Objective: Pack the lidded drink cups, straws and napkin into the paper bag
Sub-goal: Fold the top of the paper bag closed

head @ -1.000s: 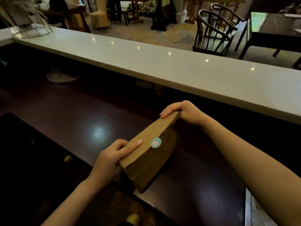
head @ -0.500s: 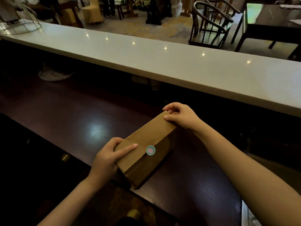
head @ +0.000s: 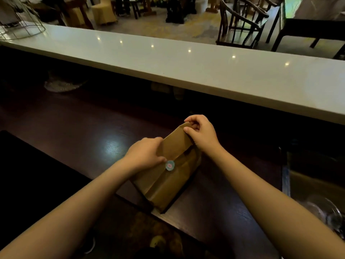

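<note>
A brown paper bag (head: 166, 186) stands on the dark wooden counter (head: 78, 128) near its front edge. Its top is folded over, and a small round blue sticker (head: 170, 165) sits on the flap's edge. My left hand (head: 145, 154) rests on the flap's left side, fingers pressed down beside the sticker. The flap's far corner is pinched by my right hand (head: 201, 135). No cups, straws or napkin are visible; the bag's inside is hidden.
A raised white bar top (head: 186, 71) runs across behind the dark counter. A wire basket (head: 20, 25) stands at its far left. A crumpled clear wrapper (head: 61, 85) lies back left. Glassware (head: 328, 212) sits at the right edge. Chairs and tables stand beyond.
The bag has turned more upright and square to me. My left hand slid from the flap's near end onto its middle by the sticker. My right hand now pinches the far corner.
</note>
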